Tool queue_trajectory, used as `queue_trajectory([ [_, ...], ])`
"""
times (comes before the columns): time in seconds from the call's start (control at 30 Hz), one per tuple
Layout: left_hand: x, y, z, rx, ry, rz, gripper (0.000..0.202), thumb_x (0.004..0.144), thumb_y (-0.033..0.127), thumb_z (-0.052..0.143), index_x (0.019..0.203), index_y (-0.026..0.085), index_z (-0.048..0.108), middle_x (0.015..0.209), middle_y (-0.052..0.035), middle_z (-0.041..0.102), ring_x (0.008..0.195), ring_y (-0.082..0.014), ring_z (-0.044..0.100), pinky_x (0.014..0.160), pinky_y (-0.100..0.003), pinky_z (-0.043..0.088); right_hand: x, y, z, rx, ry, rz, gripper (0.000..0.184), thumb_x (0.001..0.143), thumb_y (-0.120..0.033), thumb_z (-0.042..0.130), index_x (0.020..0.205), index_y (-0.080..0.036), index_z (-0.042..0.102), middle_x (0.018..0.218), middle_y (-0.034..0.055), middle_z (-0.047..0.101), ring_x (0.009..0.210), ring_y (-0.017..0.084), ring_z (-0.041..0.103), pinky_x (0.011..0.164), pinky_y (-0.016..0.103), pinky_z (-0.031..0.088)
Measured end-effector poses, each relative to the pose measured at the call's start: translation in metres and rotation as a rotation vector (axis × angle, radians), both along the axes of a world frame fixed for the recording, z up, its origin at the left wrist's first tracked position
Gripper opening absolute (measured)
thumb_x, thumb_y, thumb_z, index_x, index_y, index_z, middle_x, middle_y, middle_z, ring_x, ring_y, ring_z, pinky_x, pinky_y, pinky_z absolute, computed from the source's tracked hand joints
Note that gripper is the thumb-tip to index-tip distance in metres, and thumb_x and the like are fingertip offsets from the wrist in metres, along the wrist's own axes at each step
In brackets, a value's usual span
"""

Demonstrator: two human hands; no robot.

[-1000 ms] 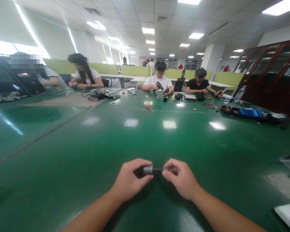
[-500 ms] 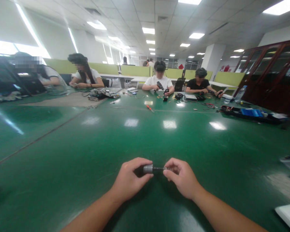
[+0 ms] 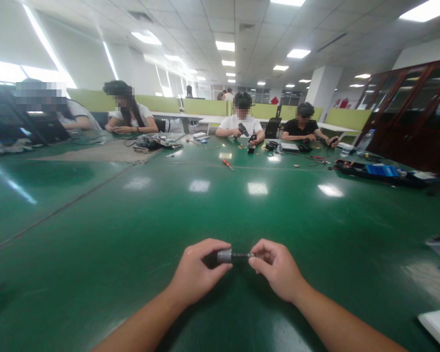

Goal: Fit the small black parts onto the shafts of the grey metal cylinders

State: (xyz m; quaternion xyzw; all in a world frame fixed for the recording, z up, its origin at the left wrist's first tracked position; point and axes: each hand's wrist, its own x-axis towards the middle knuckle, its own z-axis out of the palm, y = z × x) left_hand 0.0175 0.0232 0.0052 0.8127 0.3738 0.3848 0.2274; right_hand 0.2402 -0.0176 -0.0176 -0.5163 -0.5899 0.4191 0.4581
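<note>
Low in the middle of the view, both my hands meet over the green table (image 3: 139, 220). My left hand (image 3: 194, 274) is closed round a small grey metal cylinder (image 3: 224, 255). A thin dark shaft (image 3: 241, 255) sticks out of the cylinder to the right. My right hand (image 3: 278, 269) pinches the far end of that shaft with its fingertips. The part hangs just above the tabletop.
Several people sit working at the far side of the table. A red-handled screwdriver (image 3: 226, 164) lies past the middle. A black tray with blue parts (image 3: 381, 172) sits at the right; a white object (image 3: 438, 327) is at the near right corner. Wooden cabinets (image 3: 414, 112) stand at the right.
My hands have stayed nearly where they were. The right fingers have shifted slightly on the shaft.
</note>
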Motion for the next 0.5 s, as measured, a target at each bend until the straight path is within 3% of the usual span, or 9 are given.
queue_trajectory([
  [0.5,-0.0004,-0.0005,0.0023,-0.016,-0.014,0.001,0.025,0.074,0.021,0.078,0.098,0.023,0.074,0.094,-0.0037,0.076,0.087,-0.0211,0.071,0.082,-0.032,0.055,0.001,-0.0005,0.001,0.017,0.032,-0.006,0.009,0.079,-0.026,0.066,0.079,-0.018,0.063,0.062,-0.0019,0.057,0.057,0.014,0.052,0.055,0.026,0.038],
])
